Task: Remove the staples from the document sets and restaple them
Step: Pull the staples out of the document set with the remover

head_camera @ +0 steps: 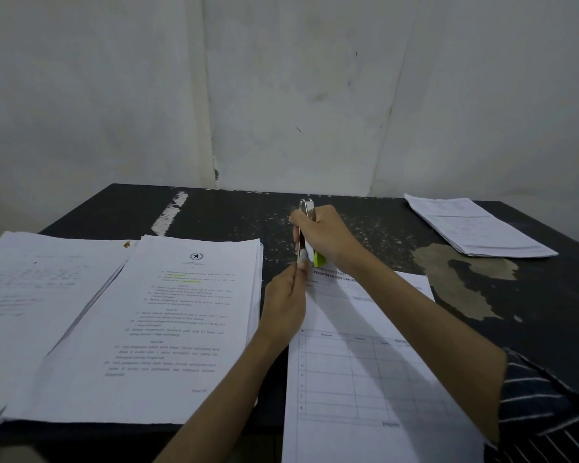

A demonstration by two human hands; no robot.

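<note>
A document set with a printed table (365, 369) lies in front of me on the black table (532, 312). My right hand (328, 238) grips a green and metal stapler (306, 235), held upright over the set's top left corner. My left hand (286, 305) pinches that corner, its fingertips touching the stapler's lower end. The corner itself is hidden by my fingers. A thick stack of printed documents (181, 322) sits to the left, with another stack (37, 295) beside it.
A third pile of papers (475, 225) rests at the table's far right, near the wall. The tabletop has worn, peeled patches (458, 279) on the right and a white streak (171, 213) at the back left. A grey wall stands right behind the table.
</note>
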